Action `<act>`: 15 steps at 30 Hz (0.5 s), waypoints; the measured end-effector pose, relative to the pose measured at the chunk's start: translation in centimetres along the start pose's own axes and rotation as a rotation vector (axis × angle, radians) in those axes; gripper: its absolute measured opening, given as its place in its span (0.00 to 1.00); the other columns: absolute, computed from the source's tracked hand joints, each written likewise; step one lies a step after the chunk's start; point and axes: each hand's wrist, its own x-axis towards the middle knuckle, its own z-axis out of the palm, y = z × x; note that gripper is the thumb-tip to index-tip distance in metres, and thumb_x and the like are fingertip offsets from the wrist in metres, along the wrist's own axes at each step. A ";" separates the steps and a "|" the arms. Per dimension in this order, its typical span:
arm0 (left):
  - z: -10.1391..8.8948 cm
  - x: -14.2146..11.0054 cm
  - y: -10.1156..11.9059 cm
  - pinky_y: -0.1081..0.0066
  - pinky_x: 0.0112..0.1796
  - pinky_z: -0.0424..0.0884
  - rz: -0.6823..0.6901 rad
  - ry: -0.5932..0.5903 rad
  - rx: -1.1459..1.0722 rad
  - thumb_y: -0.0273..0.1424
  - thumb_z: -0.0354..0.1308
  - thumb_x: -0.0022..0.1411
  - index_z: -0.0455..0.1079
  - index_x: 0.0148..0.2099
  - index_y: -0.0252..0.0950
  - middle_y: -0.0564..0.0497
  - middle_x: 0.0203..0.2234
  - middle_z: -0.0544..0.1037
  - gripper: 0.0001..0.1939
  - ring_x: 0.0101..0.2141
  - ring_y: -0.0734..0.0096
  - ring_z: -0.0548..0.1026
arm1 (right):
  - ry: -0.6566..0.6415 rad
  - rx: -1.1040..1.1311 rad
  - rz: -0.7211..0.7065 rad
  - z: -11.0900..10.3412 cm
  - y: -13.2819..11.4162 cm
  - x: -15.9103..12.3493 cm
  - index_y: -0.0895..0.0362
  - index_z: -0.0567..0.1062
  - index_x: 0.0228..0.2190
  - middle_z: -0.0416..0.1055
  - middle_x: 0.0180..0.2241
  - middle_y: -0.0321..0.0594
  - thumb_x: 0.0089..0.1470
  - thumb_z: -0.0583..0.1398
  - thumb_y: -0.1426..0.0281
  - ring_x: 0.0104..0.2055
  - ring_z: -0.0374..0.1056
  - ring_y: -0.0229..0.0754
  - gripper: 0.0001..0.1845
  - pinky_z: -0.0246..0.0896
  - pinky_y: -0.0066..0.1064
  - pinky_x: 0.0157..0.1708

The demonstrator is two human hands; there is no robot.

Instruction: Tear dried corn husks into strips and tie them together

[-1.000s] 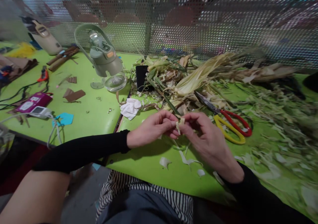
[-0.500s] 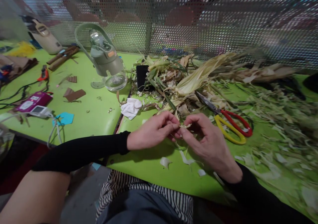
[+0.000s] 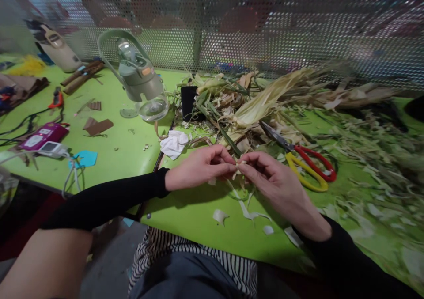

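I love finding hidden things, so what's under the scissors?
Green tabletop shows through the yellow handle loop of the scissors, and husks lie around the blades. Anything directly beneath the metal and handles is covered, so I can't tell.

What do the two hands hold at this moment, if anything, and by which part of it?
A small pale strip, pinched by fingertips of the left hand and right hand; the fingers hide exactly which part.
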 end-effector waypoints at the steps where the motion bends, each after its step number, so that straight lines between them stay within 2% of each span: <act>1: 0.0 0.0 0.0 0.75 0.30 0.67 0.005 -0.003 -0.023 0.36 0.62 0.62 0.64 0.37 0.33 0.55 0.25 0.76 0.12 0.25 0.81 0.72 | 0.012 -0.001 0.004 0.0 0.0 0.0 0.54 0.75 0.35 0.71 0.25 0.34 0.62 0.60 0.59 0.24 0.64 0.35 0.12 0.58 0.26 0.22; 7: 0.2 -0.1 0.1 0.75 0.31 0.68 -0.036 -0.002 -0.115 0.32 0.64 0.61 0.67 0.45 0.33 0.57 0.26 0.76 0.13 0.26 0.81 0.73 | 0.070 -0.026 -0.032 0.4 0.0 -0.1 0.54 0.75 0.32 0.72 0.26 0.35 0.61 0.61 0.61 0.25 0.64 0.36 0.10 0.58 0.27 0.23; 12: 0.0 0.0 -0.1 0.72 0.35 0.71 -0.106 -0.061 -0.221 0.33 0.66 0.60 0.68 0.37 0.31 0.54 0.27 0.78 0.11 0.27 0.80 0.75 | 0.123 -0.030 -0.074 0.7 0.2 -0.5 0.53 0.76 0.32 0.73 0.28 0.36 0.60 0.62 0.62 0.27 0.66 0.37 0.09 0.60 0.29 0.25; 15: 0.0 0.1 -0.2 0.71 0.39 0.73 -0.137 -0.110 -0.269 0.30 0.67 0.58 0.67 0.37 0.32 0.54 0.28 0.80 0.11 0.28 0.80 0.77 | 0.135 -0.012 -0.086 0.8 0.2 -0.6 0.52 0.75 0.32 0.73 0.28 0.36 0.61 0.62 0.62 0.27 0.67 0.38 0.08 0.61 0.30 0.26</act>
